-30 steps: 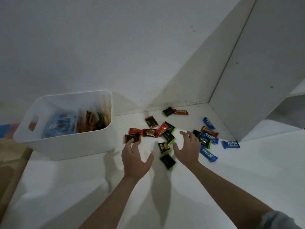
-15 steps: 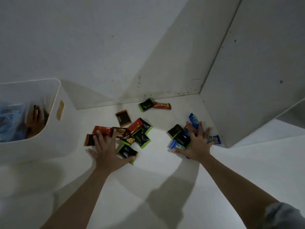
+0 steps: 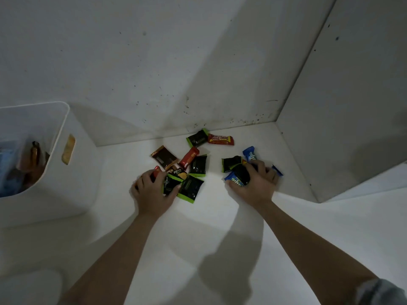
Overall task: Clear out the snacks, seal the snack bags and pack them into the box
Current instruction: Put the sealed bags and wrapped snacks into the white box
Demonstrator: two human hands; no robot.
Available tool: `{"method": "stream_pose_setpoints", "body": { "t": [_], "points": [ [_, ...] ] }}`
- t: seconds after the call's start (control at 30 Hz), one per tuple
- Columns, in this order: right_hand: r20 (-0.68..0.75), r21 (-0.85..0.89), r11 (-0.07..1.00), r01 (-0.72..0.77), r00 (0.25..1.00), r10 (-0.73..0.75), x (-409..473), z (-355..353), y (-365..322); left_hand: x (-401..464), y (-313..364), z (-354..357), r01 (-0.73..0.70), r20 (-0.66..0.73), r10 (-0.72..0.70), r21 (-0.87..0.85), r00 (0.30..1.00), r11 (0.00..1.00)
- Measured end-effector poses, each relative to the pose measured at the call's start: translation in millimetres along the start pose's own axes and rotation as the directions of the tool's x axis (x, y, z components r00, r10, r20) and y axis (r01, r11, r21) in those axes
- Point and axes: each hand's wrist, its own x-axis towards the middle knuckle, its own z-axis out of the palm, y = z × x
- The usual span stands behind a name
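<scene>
We are curling our left hand [image 3: 154, 190] around small green-edged black foil snack packets [image 3: 170, 183] while our right hand [image 3: 255, 183] is clutching blue-wrapped ones [image 3: 235, 181]. We should be raking strays beyond our fingers inward before lifting toward the white plastic box [image 3: 63, 128] left of our left hand.

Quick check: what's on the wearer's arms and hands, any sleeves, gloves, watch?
Left hand and right hand are bare: no gloves, and no rings or watch visible. Both forearms are uncovered to the wrists. The only clothing is a grey fabric sleeve cuff on the right arm at the bottom right corner.
</scene>
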Motion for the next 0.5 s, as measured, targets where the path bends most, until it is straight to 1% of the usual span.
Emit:
{"method": "stream_pose_setpoints", "body": {
  "t": [0.07,0.13,0.2,0.27,0.3,0.33,0.4,0.43,0.47,0.5],
  "points": [
    [0.019,0.059,0.998,-0.019,1.000,0.018,-0.6,-1.1,-3.7,-3.4,3.1,-0.2,0.003,-0.047,-0.005,-0.044,0.999,0.999],
    [0.092,0.124,0.990,-0.071,0.994,0.059,-0.5,-3.0,-9.7,-7.5,5.7,-3.4,0.035,-0.055,-0.040,-0.097,0.998,0.995],
    [0.148,0.197,0.973,-0.124,0.984,0.096,-0.4,-7.9,-16.9,-12.8,9.2,-8.9,0.076,-0.026,-0.081,-0.154,0.996,0.985],
    [0.175,0.322,0.933,-0.159,0.979,0.107,-0.9,-15.7,-23.1,-18.1,11.1,-15.1,0.114,0.021,-0.112,-0.238,0.993,0.965],
    [0.188,0.396,0.901,-0.178,0.976,0.110,-2.3,-20.6,-25.7,-20.4,11.7,-18.2,0.133,0.049,-0.124,-0.306,0.991,0.943],
    [0.199,0.459,0.865,-0.201,0.973,0.120,-4.4,-25.7,-28.6,-22.1,11.9,-21.4,0.161,0.085,-0.138,-0.398,0.987,0.903],
    [0.237,0.548,0.785,-0.289,0.954,0.186,-11.0,-39.1,-38.1,-25.3,13.7,-31.0,0.256,0.180,-0.183,-0.598,0.966,0.760],
    [0.282,0.588,0.722,-0.365,0.929,0.240,-14.8,-47.1,-45.1,-26.5,15.5,-37.8,0.305,0.228,-0.204,-0.667,0.952,0.680],
    [0.334,0.629,0.639,-0.442,0.897,0.290,-18.4,-56.3,-54.2,-27.7,16.8,-45.5,0.335,0.255,-0.217,-0.708,0.942,0.621],
    [0.382,0.665,0.551,-0.503,0.864,0.328,-21.2,-66.4,-64.3,-29.0,17.9,-54.1,0.342,0.260,-0.222,-0.732,0.940,0.589]
  ]
}}
